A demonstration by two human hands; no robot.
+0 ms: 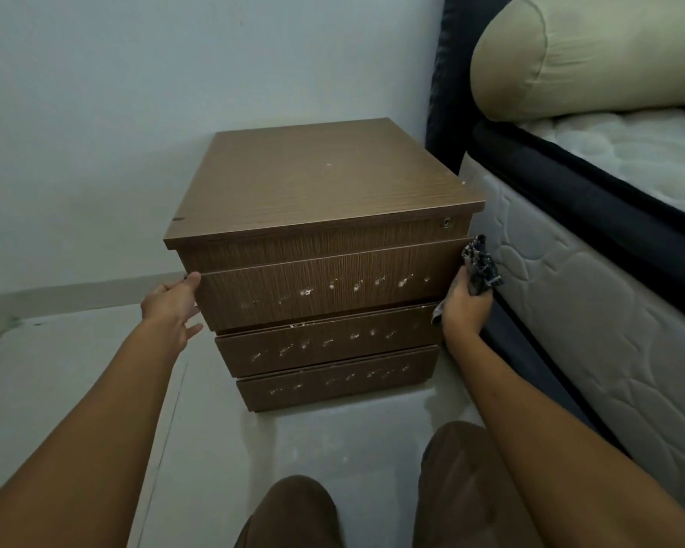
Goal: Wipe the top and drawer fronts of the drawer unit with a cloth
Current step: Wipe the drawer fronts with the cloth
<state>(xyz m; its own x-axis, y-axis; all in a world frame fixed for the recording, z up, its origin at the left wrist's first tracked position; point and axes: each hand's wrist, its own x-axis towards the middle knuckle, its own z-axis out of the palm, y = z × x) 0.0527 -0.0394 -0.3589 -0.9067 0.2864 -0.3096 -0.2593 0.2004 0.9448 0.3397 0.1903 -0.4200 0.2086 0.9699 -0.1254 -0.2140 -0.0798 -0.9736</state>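
A brown wooden drawer unit [317, 179] stands on the floor against the wall, with three drawer fronts below a lock strip. The fronts carry rows of whitish marks. The top drawer front [325, 294] juts forward a little beyond the two below. My left hand [173, 310] touches that drawer's left edge, thumb at its upper corner and fingers spread. My right hand [465, 306] is at the drawer's right edge and grips a dark patterned cloth [479, 267], which sticks up above the fingers.
A bed with a quilted white mattress [570, 310] and dark trim stands close on the right, a beige bolster [578, 53] on top. Pale floor [76, 369] lies left of the unit. My knees [451, 488] are low in front.
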